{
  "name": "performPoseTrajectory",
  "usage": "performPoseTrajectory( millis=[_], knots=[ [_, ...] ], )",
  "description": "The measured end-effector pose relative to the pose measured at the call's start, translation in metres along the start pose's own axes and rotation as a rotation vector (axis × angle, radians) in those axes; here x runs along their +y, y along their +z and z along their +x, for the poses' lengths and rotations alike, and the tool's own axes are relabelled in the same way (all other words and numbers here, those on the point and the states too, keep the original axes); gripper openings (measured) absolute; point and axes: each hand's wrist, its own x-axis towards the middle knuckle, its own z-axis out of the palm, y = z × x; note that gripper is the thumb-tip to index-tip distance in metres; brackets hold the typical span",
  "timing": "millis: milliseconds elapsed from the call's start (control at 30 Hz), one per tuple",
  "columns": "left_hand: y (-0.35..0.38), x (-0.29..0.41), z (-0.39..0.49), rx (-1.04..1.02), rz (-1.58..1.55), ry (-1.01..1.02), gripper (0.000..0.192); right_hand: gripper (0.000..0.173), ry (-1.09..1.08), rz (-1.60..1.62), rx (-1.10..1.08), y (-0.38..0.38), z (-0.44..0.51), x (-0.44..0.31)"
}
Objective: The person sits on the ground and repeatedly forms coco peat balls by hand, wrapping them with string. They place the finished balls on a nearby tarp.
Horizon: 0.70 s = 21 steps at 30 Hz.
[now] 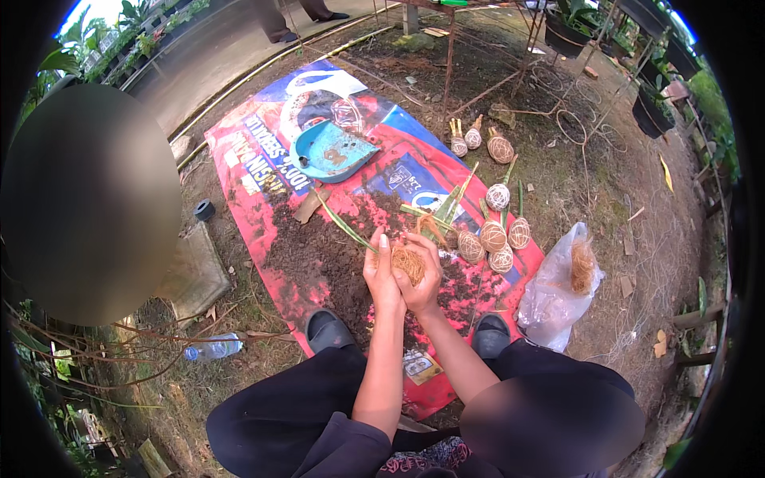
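Note:
Both my hands cup a ball of brown coconut fibre (409, 265), my left hand (382, 272) on its left side and my right hand (422, 272) around its right. A long green leaf (346, 226) rises from the left hand towards the upper left; its base is hidden. Just beyond my hands lie loose snake plant leaves (447, 209) with a tuft of fibre (431, 227). To the right sit several string-wrapped balls (493, 235), some with leaves standing out. Dark soil (323, 257) is spread over the red printed banner (427, 397) beneath.
A blue dustpan (334, 152) rests on the banner's far part. At right is a plastic bag (556, 299) with fibre; at left lie a clear bottle (215, 348) and a tape roll (204, 209). A metal rack (449, 66) stands beyond, and a person's legs (275, 21) show at the top.

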Motion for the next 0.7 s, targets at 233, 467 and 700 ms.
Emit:
performPoseTrajectory(
  millis=[233, 467, 700],
  knots=[
    [-0.008, 0.009, 0.007, -0.255, 0.254, 0.014, 0.025, 0.026, 1.008, 0.925, 0.237, 0.014, -0.001, 0.0],
    [-0.009, 0.0, 0.004, 0.048, -0.102, 0.069, 0.027, 0.043, 0.324, 0.37, 0.077, 0.016, 0.004, -0.026],
    [-0.01, 0.008, 0.007, -0.195, -0.038, -0.003, 0.051, 0.019, 0.462, 0.249, 0.043, 0.005, 0.02, -0.031]
  ],
)
